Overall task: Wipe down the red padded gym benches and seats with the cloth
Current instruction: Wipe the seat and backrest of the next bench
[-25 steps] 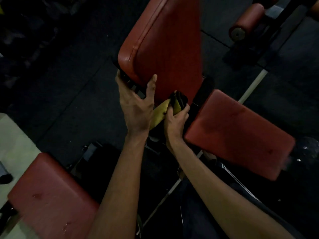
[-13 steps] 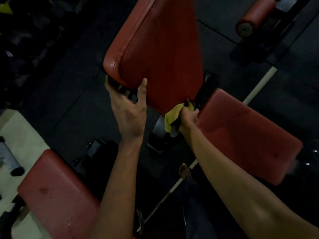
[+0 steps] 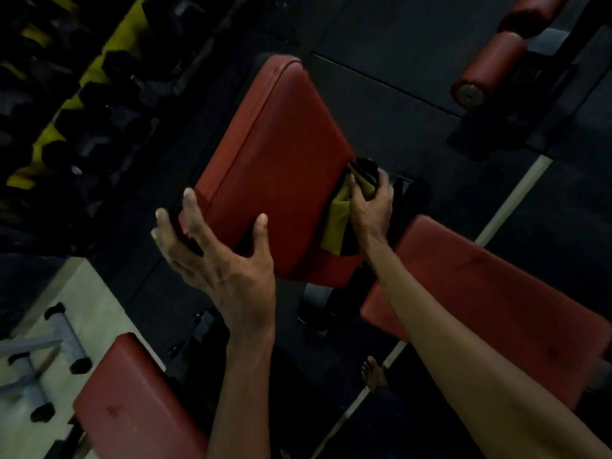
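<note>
Wiping works best slowly: the right hand (image 3: 371,207) pinches the yellow cloth (image 3: 337,220) on the red pad's (image 3: 275,167) right edge, while the left hand (image 3: 218,253) clasps its near corner steady.

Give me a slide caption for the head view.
Left hand steadies red back pad; right hand wipes its edge with yellow cloth.

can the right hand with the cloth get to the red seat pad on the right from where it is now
Probably yes. The right hand, holding the yellow cloth at the backrest pad edge, is beside the seat pad, whose top looks bare apart from the forearm crossing it.
</note>
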`<state>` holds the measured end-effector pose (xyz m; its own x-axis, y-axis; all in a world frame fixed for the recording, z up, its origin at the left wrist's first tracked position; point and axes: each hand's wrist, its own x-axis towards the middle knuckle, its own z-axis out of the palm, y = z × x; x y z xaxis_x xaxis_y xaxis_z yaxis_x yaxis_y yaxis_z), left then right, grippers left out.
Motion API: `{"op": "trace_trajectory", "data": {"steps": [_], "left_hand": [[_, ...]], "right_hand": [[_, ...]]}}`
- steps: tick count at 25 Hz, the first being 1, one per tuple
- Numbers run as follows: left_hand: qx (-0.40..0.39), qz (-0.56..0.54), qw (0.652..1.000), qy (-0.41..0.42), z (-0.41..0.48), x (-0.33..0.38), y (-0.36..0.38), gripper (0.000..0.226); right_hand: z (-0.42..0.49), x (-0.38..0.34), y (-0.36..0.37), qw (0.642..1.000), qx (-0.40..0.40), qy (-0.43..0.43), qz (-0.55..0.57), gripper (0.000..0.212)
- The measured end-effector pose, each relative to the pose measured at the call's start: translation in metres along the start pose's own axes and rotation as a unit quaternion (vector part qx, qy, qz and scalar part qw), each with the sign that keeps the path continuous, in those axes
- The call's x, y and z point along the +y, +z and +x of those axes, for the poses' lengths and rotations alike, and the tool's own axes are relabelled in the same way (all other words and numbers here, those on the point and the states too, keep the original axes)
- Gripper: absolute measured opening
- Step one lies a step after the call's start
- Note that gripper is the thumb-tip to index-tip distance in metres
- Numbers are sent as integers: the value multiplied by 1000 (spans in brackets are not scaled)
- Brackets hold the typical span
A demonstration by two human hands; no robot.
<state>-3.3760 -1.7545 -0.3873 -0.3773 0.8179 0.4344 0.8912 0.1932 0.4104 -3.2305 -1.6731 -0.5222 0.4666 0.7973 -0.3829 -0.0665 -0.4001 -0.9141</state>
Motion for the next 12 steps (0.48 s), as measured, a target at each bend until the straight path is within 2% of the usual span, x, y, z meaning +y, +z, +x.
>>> {"op": "trace_trajectory", "data": {"steps": [3,5,9,12], "left_hand": [[53,-68,996,-18,-9,-5,12,94],[69,-102,991,-57,-19,-6,18,104],[71,-145,984,-78,-31,-14,27,115],[60,-195,972,-119,-43,-18,34,118]], "right_hand": [[20,-25,0,991,-32,-130,5,48],[35,-20,-4,989,-44,-135,-32,51],[63,21,-15,992,-53,-15,-114,42],[63,26,-21,989,-45,82,-117,43]]}}
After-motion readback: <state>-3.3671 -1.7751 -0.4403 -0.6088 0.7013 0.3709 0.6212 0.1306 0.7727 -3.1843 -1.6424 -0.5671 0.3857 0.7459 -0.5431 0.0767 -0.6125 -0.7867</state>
